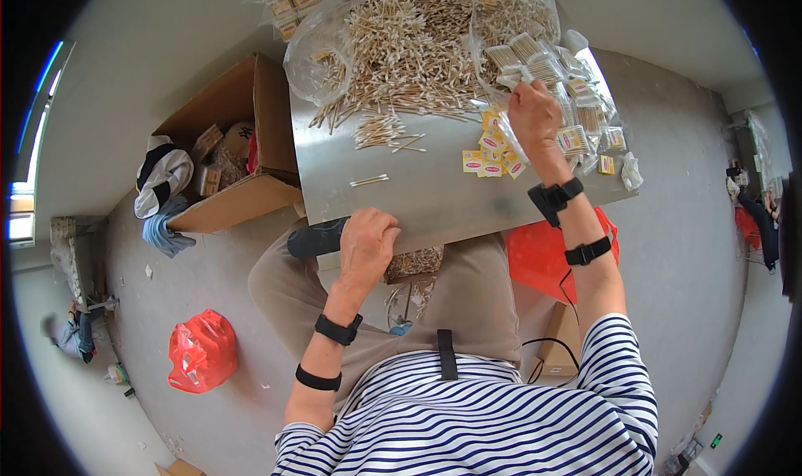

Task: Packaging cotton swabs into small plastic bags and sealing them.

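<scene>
Head view is looking down on a metal tray (418, 200) lying across the person's lap, and much on it is hard to count. At the tray's far edge a heap of cotton swabs (409, 45) is spilling out of a clear plastic bag (313, 58), far too many to number; the bag's top is running out of the frame. Nearer than the heap, one pair of loose swabs (369, 180) is lying alone on bare metal. On the tray's right side, the right hand (533, 117) is curling its fingers around a small clear packet (511, 146), whose contents are too small to make out. Beside that hand, several yellow labels (483, 165) are overlapping, so no count is possible, and a pile of filled clear packets (576, 100) is crowding the tray's right corner. The left hand (366, 240) is gripping the tray's near edge, fingers folded over it. Left of the tray, one open cardboard box (242, 133) is standing on the floor.
</scene>
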Demonstrator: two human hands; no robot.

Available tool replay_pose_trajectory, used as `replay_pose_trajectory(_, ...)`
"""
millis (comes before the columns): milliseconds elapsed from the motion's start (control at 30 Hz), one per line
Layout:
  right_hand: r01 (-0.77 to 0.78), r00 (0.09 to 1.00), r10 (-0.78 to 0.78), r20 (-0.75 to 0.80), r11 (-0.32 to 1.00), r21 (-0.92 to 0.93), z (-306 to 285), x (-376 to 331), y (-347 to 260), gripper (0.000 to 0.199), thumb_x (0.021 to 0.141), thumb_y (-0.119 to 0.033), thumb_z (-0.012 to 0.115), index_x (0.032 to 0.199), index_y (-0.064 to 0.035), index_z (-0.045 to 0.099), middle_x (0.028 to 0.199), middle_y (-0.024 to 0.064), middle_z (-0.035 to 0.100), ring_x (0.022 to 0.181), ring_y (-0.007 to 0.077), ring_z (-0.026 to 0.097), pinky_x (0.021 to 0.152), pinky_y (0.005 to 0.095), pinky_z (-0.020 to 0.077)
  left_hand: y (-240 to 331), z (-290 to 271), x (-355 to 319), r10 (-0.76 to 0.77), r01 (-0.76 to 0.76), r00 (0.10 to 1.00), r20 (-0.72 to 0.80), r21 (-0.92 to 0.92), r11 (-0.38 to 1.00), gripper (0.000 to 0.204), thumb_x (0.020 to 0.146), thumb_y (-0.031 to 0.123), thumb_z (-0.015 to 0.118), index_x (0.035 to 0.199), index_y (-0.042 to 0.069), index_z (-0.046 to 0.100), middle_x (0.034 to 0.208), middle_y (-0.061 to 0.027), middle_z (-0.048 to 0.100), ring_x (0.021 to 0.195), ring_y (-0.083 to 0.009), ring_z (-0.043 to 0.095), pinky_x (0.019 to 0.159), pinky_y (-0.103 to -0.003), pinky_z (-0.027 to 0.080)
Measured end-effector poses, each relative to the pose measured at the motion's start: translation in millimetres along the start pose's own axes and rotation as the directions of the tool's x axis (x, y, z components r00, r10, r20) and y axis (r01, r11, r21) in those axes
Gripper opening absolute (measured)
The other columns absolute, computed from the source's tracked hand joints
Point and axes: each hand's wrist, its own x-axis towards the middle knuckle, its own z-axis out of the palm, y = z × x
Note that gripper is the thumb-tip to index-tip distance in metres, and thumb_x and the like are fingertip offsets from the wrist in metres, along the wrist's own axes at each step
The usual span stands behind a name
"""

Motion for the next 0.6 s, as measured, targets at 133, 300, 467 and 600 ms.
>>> replay_pose_trajectory(133,0.115,0.975,-0.058,0.212,0.956,-0.269,-6.6,-28.2,-0.9,0.016,0.087,-0.020,0.066,0.083,-0.0067,0.074,0.095,0.0127,0.068,0.081,0.0347,0.072,0.073,0.0475,0.0552,-7.9,-2.1,-4.3,-0.063,0.063,0.998,-0.010,-0.037,0.997,0.009,0.079,0.005,0.074,0.086,0.002,0.069,0.086,-0.0116,0.065,0.089,-0.0328,0.062,0.079,-0.043,0.050)
replay_pose_trajectory(300,0.160,0.947,-0.040,0.318,0.918,-0.363,10.3,-48.7,6.6,0.015,0.086,-0.019,0.067,0.081,-0.0065,0.074,0.095,0.0142,0.068,0.081,0.0330,0.072,0.072,0.0444,0.0562,-0.7,2.5,-1.8,-0.063,0.066,0.998,0.028,-0.098,0.993,0.008,0.079,0.004,0.073,0.086,0.002,0.069,0.086,-0.0120,0.066,0.088,-0.0328,0.062,0.078,-0.043,0.050)
replay_pose_trajectory(467,0.099,0.967,-0.017,0.254,0.945,-0.313,13.2,-43.8,10.0,0.009,0.079,-0.012,0.069,0.085,-0.0087,0.074,0.095,0.0100,0.069,0.085,0.0333,0.072,0.075,0.0434,0.0548,0.2,-2.7,0.1,-0.067,0.068,0.998,0.005,-0.080,0.995,0.010,0.079,0.004,0.074,0.087,0.001,0.069,0.085,-0.0121,0.066,0.087,-0.0329,0.062,0.077,-0.042,0.050)
replay_pose_trajectory(600,-0.070,0.980,0.112,0.163,0.967,-0.245,15.1,-39.0,16.0,0.009,0.080,-0.011,0.068,0.086,-0.0079,0.074,0.095,0.0084,0.070,0.087,0.0340,0.072,0.077,0.0428,0.0559,3.5,-5.9,0.2,-0.106,0.106,0.994,0.011,-0.091,0.990,0.011,0.078,0.003,0.075,0.088,0.001,0.069,0.085,-0.0126,0.066,0.087,-0.0332,0.062,0.077,-0.042,0.050)
